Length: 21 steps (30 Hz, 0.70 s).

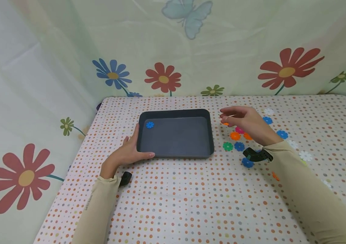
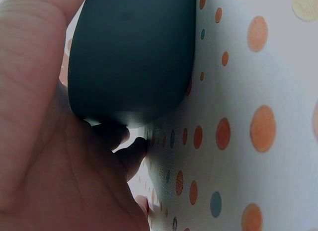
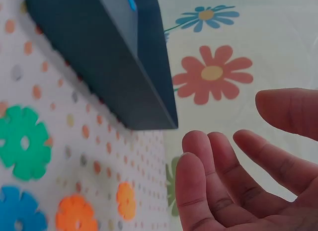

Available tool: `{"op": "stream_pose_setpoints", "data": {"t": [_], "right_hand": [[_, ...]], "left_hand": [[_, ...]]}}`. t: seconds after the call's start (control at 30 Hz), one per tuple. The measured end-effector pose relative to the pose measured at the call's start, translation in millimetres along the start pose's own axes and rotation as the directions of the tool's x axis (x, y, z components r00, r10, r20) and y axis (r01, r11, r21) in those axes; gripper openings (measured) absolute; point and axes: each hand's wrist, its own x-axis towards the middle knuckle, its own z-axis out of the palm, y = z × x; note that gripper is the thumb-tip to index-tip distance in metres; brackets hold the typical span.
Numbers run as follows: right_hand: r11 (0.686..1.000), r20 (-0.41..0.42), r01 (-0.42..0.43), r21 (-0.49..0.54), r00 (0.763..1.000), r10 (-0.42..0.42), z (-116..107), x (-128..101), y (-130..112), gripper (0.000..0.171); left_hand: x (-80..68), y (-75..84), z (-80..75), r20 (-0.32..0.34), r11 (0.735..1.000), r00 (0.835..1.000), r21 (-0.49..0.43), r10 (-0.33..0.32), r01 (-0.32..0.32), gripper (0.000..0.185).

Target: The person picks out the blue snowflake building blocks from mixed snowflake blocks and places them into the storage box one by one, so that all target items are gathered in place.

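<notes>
A dark grey rectangular tray (image 1: 179, 137) lies on the dotted cloth, with one blue flower-shaped plastic piece (image 1: 149, 125) inside near its left end. My left hand (image 1: 127, 152) holds the tray's near left corner, thumb along the front and fingers along the left side. In the left wrist view the tray's outer wall (image 2: 131, 57) fills the space between thumb and fingers. To the right of the tray, my right hand (image 1: 246, 122) hovers above loose flower pieces, its fingers loosely bent and holding nothing. The right wrist view shows thumb and fingertips apart.
Several flower pieces lie scattered right of the tray, among them a green one (image 1: 228, 146), an orange one (image 1: 235, 136) and a white one (image 1: 305, 156). Some are partly hidden under the right hand and forearm. A flower-printed curtain (image 1: 233, 51) hangs behind the table.
</notes>
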Motion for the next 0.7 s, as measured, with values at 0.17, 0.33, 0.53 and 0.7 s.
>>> {"op": "stream_pose_setpoints", "data": {"t": [0.17,0.33,0.53,0.7], "right_hand": [[0.997,-0.013,-0.031,-0.076,0.999,0.03,-7,-7,9,0.057],[0.988,0.002,-0.064,-0.144,0.998,0.065,-16,-13,21,0.054],[0.971,0.025,-0.099,-0.218,0.994,0.107,-23,-21,34,0.051],[0.956,0.042,-0.099,-0.278,0.993,0.115,-24,-25,41,0.049]], "left_hand": [[0.7,-0.5,0.9,0.005,1.0,1.0,0.005,0.003,-0.003,0.141],[1.0,-0.6,-0.1,0.0,1.0,1.0,0.012,-0.006,0.006,0.141],[1.9,-1.4,-0.4,0.001,1.0,1.0,0.008,0.001,-0.001,0.141],[0.8,-1.5,-0.3,-0.002,1.0,1.0,0.007,0.002,-0.002,0.142]]}}
